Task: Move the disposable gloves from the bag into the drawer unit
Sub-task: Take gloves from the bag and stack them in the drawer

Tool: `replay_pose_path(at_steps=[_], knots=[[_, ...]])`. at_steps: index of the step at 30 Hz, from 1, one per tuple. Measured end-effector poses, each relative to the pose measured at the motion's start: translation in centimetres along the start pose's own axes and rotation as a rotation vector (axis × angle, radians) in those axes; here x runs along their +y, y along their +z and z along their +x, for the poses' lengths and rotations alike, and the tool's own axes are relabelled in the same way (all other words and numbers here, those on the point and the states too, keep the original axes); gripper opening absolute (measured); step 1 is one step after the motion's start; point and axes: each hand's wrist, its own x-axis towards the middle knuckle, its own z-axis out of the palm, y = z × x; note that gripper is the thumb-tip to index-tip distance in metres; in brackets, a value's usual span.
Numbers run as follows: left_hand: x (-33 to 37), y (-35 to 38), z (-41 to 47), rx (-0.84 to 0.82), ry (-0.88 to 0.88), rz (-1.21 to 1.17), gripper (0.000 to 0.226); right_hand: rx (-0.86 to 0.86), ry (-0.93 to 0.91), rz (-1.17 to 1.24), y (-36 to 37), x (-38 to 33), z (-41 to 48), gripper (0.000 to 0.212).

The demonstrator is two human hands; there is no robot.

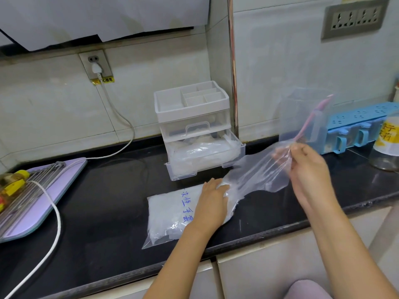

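**Q:** At the black counter (108, 201): why is the bag's mouth held up in the air?

**A:** My right hand (306, 167) pinches the bag (168, 214) by its top film, just under the pink zip strip (306, 121). Lifting there makes the mouth gape toward the drawer unit (192, 108).

**Q:** And the other hand?

**A:** My left hand (212, 201) lies flat on the packed end, fingers straight and gripping nothing. It pins the bag so the lift opens it rather than dragging it. I cannot tell whether my fingertips are inside the mouth.

**Q:** Where are the disposable gloves (159, 221)?

**A:** A white wad sits in the bag beside my palm. More clear film fills the lower drawer (216, 167), which is pulled out just behind the bag. I judge that keeps each handful's trip short.

**Q:** What's next?

**A:** Probably reaching in. The film is thin and clingy, so some could spill.
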Motion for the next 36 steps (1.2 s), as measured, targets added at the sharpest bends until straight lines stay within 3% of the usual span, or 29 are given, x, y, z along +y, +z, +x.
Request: replay_pose_path(at_steps=[4, 6, 8, 10, 14, 16, 19, 23, 27, 32, 36], knots=[[0.2, -1.1, 0.2, 0.051, -0.051, -0.162, 0.039, -0.264, -0.086, -0.107, 0.5, -5.0, -0.3, 0.025], [1.0, -3.1, 0.7, 0.211, -0.114, -0.386, 0.03, -0.49, -0.139, -0.311, 0.7, -6.6, -0.3, 0.026], [2.3, -5.8, 1.1, 0.252, -0.115, -0.636, 0.023, -0.682, -0.231, -0.531, 1.1, -7.7, -0.4, 0.025], [3.9, -8.2, 1.0, 0.123, -0.028, -0.857, 0.035, -0.807, -0.262, -0.638, 1.7, -8.7, -0.7, 0.02], [6.6, -10.5, 0.0, -0.157, 0.114, -0.927, 0.056, -0.966, -0.313, -0.694, 3.2, -10.0, -1.2, 0.016], [7.1, -10.6, -0.4, -0.231, 0.128, -0.915, 0.044, -1.001, -0.345, -0.742, 3.9, -10.4, -1.3, 0.016], [7.3, -10.7, -0.7, -0.269, 0.069, -0.892, 0.008, -0.983, -0.37, -0.759, 4.5, -11.0, -1.1, 0.016], [6.3, -10.8, -1.0, -0.233, 0.02, -0.781, 0.009, -0.848, -0.345, -0.784, 4.3, -11.1, 0.2, 0.021], [4.3, -11.9, -0.9, -0.118, -0.088, -0.746, 0.004, -0.721, -0.207, -0.77, 3.8, -10.3, 1.9, 0.02], [3.7, -13.6, -0.5, -0.096, -0.14, -0.691, 0.007, -0.844, -0.105, -0.925, 4.9, -9.6, 2.5, 0.044], [2.6, -14.8, 0.0, -0.198, -0.135, -0.55, 0.01, -0.872, -0.051, -1.012, 6.5, -9.1, 3.8, 0.012]])
